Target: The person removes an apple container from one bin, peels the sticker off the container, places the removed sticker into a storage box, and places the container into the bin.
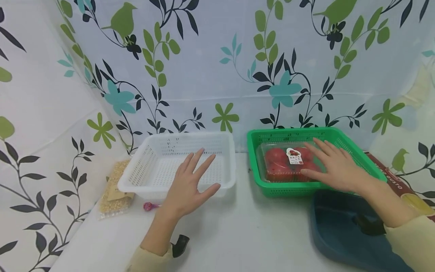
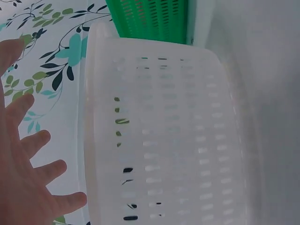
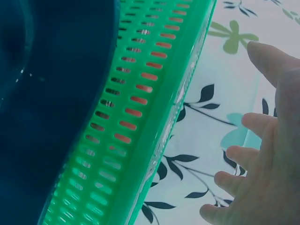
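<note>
My left hand (image 1: 189,189) hovers with spread fingers over the front edge of a white plastic basket (image 1: 136,166) that has nothing inside. Over the green basket (image 1: 253,162) on the right, my right hand (image 1: 340,166) is held with fingers apart, holding nothing. Inside that basket lies a clear lidded box of red round fruit (image 1: 278,162) with a white label; the right hand partly covers its right side. In the wrist views, both the left hand (image 2: 33,159) and the right hand (image 3: 258,159) show straight, separated fingers beside the baskets.
A bag of yellowish grains (image 1: 115,189) leans left of the white basket, near a wrapped lollipop (image 1: 148,206). At the right stand a dark blue bin (image 1: 336,234) and a long dark red package (image 1: 391,177). Patterned cloth (image 1: 210,75) hangs behind.
</note>
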A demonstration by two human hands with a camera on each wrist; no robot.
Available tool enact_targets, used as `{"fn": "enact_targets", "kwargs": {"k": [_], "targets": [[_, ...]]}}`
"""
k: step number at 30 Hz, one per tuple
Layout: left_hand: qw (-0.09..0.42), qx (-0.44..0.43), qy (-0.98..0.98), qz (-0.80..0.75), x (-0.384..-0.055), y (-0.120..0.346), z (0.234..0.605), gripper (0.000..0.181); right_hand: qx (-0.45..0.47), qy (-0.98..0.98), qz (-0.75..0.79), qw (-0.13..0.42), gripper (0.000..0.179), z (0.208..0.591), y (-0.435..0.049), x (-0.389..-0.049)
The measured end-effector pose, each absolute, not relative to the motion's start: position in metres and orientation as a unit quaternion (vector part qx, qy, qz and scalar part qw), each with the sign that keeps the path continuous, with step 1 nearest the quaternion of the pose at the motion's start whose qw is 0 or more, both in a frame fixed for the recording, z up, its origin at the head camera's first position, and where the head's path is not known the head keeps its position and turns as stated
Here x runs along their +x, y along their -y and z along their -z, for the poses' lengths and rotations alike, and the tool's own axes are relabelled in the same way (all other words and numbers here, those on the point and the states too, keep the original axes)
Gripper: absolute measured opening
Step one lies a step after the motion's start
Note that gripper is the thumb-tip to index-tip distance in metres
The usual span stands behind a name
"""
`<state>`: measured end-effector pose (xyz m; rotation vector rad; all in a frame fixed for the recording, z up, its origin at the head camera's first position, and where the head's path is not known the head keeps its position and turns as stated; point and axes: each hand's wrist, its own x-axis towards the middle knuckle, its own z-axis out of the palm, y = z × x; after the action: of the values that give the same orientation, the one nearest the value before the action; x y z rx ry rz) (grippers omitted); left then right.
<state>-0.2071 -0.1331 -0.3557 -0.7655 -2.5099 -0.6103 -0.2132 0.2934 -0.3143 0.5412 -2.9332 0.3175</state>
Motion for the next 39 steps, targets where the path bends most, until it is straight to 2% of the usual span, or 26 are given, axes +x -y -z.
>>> {"fn": "enact_targets", "kwargs": {"k": [8, 29, 39], "targets": [[0.232, -0.294, 0.881, 0.289, -0.213, 0.103, 0.353, 0.072, 0.174, 0.974, -0.139, 0.045, 0.087, 0.309, -0.306, -0.229], [0.168, -0.291, 0.83, 0.446, -0.205, 0.031, 0.354, 0.07, 0.096, 0.968, -0.215, -0.085, 0.089, 0.295, -0.327, -0.263], [0.141, -0.267, 0.819, 0.488, -0.198, 0.003, 0.359, 0.068, 0.065, 0.951, -0.271, -0.134, 0.09, 0.302, -0.34, -0.272]]}}
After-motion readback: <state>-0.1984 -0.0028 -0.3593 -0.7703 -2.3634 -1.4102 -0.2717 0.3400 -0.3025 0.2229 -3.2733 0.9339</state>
